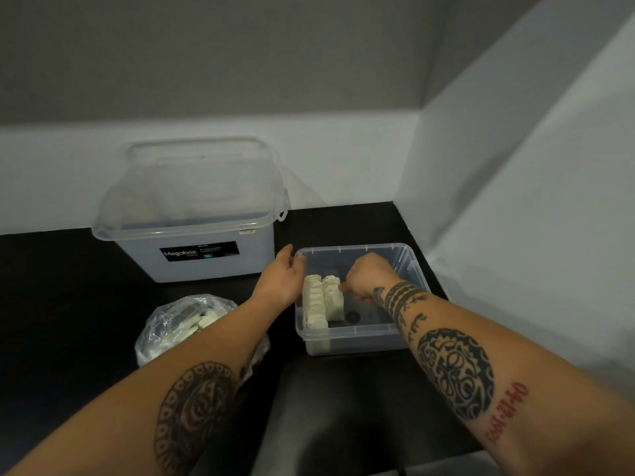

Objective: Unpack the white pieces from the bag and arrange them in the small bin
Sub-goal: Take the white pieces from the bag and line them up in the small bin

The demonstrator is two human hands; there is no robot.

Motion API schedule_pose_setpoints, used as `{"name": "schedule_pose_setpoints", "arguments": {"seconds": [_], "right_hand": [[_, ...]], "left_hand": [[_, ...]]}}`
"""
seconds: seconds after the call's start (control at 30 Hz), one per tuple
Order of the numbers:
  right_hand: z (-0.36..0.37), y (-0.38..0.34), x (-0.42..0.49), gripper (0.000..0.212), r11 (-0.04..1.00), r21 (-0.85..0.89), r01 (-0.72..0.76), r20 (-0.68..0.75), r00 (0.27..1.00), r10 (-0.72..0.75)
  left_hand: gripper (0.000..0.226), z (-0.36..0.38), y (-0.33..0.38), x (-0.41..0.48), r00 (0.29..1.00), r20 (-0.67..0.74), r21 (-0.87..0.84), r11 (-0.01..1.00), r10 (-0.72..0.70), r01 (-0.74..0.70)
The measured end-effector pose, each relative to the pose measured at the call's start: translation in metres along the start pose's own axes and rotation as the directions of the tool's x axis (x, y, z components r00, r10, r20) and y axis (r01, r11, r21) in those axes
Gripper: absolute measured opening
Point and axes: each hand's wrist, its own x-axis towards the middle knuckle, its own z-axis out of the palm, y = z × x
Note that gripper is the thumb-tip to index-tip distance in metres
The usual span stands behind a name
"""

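Note:
The small clear bin stands on the black table at centre right. Two rows of white pieces stand upright against its left wall. My left hand holds the bin's far left corner, with its fingers curled over the rim. My right hand is inside the bin with its fingers curled, and its thumb pinches a white piece in the right row. The clear plastic bag lies to the left of the bin, partly under my left forearm, with more white pieces inside.
A large clear Megabox bin with its lid on top stands at the back left. White walls close off the back and right of the table. The table's front edge lies under my forearms.

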Motion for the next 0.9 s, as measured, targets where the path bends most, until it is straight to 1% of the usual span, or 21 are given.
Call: {"name": "schedule_pose_setpoints", "arguments": {"seconds": [0.03, 0.1, 0.2, 0.3, 0.43, 0.57, 0.63, 0.73, 0.8, 0.9], "right_hand": [[-0.005, -0.004, -0.003, 0.031, 1.000, 0.013, 0.024, -0.012, 1.000, -0.023], [-0.012, -0.014, -0.011, 0.033, 0.993, 0.094, 0.073, -0.047, 0.997, -0.068], [-0.014, -0.040, -0.027, 0.023, 0.968, 0.194, 0.162, -0.144, 0.980, -0.135], [-0.004, -0.074, -0.046, 0.007, 0.918, 0.312, 0.244, -0.242, 0.955, -0.171], [0.025, -0.120, -0.069, 0.006, 0.854, 0.410, 0.320, -0.273, 0.937, -0.220], [0.060, -0.153, -0.090, 0.006, 0.794, 0.504, 0.340, -0.222, 0.939, -0.261], [0.082, -0.161, -0.101, 0.007, 0.799, 0.505, 0.326, -0.163, 0.945, -0.282], [0.117, -0.163, -0.112, 0.005, 0.844, 0.462, 0.271, -0.051, 0.959, -0.279], [0.139, -0.159, -0.115, 0.004, 0.882, 0.421, 0.213, 0.000, 0.972, -0.234], [0.169, -0.152, -0.114, 0.015, 0.939, 0.321, 0.125, 0.005, 0.991, -0.134]], "left_hand": [[0.057, -0.004, 0.001, 0.000, 1.000, -0.006, 0.001, 1.000, 0.010, -0.010], [0.056, -0.013, 0.000, 0.000, 0.999, -0.023, -0.006, 0.999, 0.037, -0.037], [0.049, -0.034, -0.002, -0.003, 0.992, -0.087, -0.024, 0.995, 0.096, -0.098], [0.037, -0.061, -0.010, -0.012, 0.974, -0.170, -0.038, 0.987, 0.151, -0.159], [0.018, -0.102, -0.038, -0.026, 0.964, -0.223, -0.151, 0.972, 0.145, -0.181], [0.020, -0.141, -0.073, -0.043, 0.967, -0.221, -0.125, 0.980, 0.126, -0.156], [0.020, -0.154, -0.095, -0.049, 0.974, -0.206, -0.128, 0.985, 0.091, -0.119], [0.019, -0.165, -0.129, -0.056, 0.992, -0.122, -0.134, 0.990, 0.024, -0.041], [0.015, -0.168, -0.148, -0.059, 0.998, -0.068, -0.068, 0.997, 0.014, -0.019], [0.011, -0.167, -0.171, -0.062, 1.000, -0.018, 0.057, 0.998, 0.025, -0.024]]}}
